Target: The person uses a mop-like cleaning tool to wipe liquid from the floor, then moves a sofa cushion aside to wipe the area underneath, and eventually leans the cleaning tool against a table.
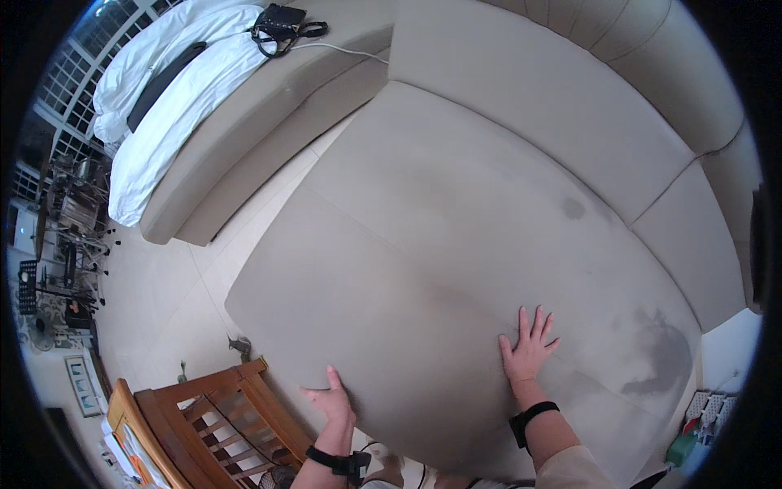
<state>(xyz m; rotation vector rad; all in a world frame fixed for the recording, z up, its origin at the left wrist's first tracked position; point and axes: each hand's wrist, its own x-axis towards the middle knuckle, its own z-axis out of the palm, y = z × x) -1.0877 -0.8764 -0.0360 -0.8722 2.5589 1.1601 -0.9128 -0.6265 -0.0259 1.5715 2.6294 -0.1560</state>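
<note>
A large beige upholstered sofa seat [391, 269] fills the middle, marked with darker damp-looking patches on its right side. My right hand [529, 352] lies flat on its top with the fingers spread. At the seat's near left edge is my left hand [332, 403], one digit pointing away from me and the other fingers stretched out to the left. Nothing shows in either hand. Each wrist wears a black band.
Sofa backrests [521, 90] border the seat's far and right sides. Another sofa section [269, 130] at upper left carries white bedding [187, 106] and a black bag [281, 26]. A wooden slatted frame [236, 416] stands by my left forearm. Power strips [713, 411] lie at lower right.
</note>
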